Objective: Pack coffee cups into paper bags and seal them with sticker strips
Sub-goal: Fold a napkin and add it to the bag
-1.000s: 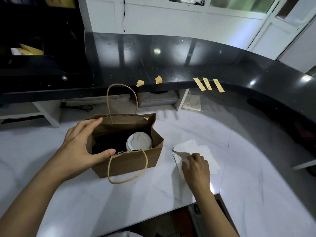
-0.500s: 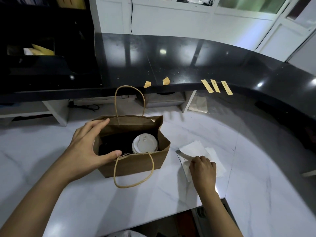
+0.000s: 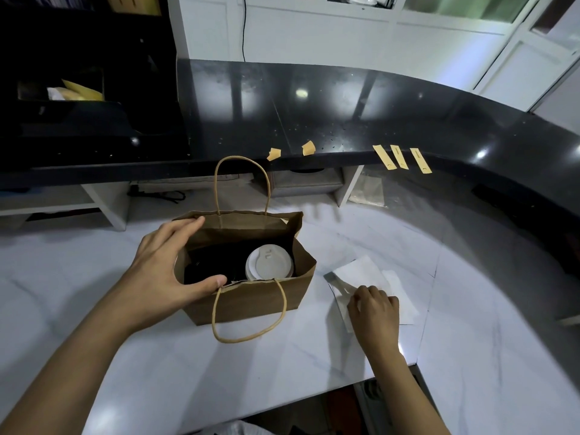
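One view only, from the camera on your head. It looks forward and steeply down over your forearms onto the white counter (image 3: 125, 309). Close range: your left hand (image 3: 163, 271) and right hand (image 3: 373, 312) fill the lower half, with the paper bag (image 3: 251, 302) near centre. Wide-angle lens bends the black ledge (image 3: 345, 120) into a curve across the upper frame. White cabinets (image 3: 314, 32) close the far edge. No second view to compare.
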The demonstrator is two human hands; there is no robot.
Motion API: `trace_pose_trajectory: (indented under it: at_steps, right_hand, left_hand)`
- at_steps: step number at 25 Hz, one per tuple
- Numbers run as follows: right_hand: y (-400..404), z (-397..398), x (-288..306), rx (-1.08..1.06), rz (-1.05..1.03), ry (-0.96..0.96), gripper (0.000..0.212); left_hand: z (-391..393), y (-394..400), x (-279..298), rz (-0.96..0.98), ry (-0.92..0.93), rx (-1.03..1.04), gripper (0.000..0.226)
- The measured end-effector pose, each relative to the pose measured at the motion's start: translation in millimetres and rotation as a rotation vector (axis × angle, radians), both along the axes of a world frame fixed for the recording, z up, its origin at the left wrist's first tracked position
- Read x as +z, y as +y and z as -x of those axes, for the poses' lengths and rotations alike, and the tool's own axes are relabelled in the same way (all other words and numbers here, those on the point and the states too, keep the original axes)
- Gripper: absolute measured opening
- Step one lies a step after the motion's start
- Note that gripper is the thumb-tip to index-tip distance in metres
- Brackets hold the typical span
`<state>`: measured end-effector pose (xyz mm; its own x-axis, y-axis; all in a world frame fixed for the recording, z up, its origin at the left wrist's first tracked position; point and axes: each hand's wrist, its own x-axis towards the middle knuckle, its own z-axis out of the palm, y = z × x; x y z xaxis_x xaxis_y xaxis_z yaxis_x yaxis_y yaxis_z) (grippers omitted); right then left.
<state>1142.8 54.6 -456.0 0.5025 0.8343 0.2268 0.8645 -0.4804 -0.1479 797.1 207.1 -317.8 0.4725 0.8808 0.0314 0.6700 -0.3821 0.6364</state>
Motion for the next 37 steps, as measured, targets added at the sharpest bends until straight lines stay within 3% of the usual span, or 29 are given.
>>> trace_pose_trajectory:
  at_steps: [5, 8, 13, 22, 26, 29, 30, 34, 37]
  right_hand:
    - [1.3, -5.2, 1.0, -0.013, -0.211, 0.071, 0.023]
    - [0.9, -2.4, 0.8, -0.043, -0.152, 0.15, 0.038]
    - [1.6, -7.4, 3.4, -0.008, -0.046, 0.262, 0.011]
    - [6.4, -2.9, -0.8, -0.024, 0.044, 0.377, 0.014]
    - [11.0, -5.4, 2.0, -0.025, 0.083, 0.3, 0.011]
    - [9.9, -3.0, 6.6, -0.039, -0.037, 0.258, 0.006]
    - [9.2, -2.5, 7.5, -0.055, -0.076, 0.263, 0.008]
    - [14.2, -2.5, 12.5, -0.104, -0.021, 0.259, 0.053]
    - [16.6, -2.1, 10.5, -0.133, 0.077, 0.177, 0.063]
  left_hand:
    - [0.1, -0.4, -0.1, 0.011, 0.002, 0.001, 0.102]
    - [-0.4, -0.1, -0.1, 0.019, 0.007, 0.006, 0.102]
    - [-0.8, -1.5, 1.8, 0.027, 0.003, 0.006, 0.103]
    - [1.8, -2.9, 0.1, 0.028, -0.009, 0.001, 0.103]
    - [1.7, -2.1, -0.3, 0.028, -0.009, -0.001, 0.102]
    - [2.3, -2.5, -0.2, 0.029, -0.006, -0.007, 0.102]
    - [2.7, -2.8, -0.2, 0.029, -0.008, -0.008, 0.102]
    - [2.4, -2.8, -0.5, 0.026, -0.005, -0.013, 0.101]
    - [2.8, -3.0, -1.0, 0.022, -0.003, -0.021, 0.101]
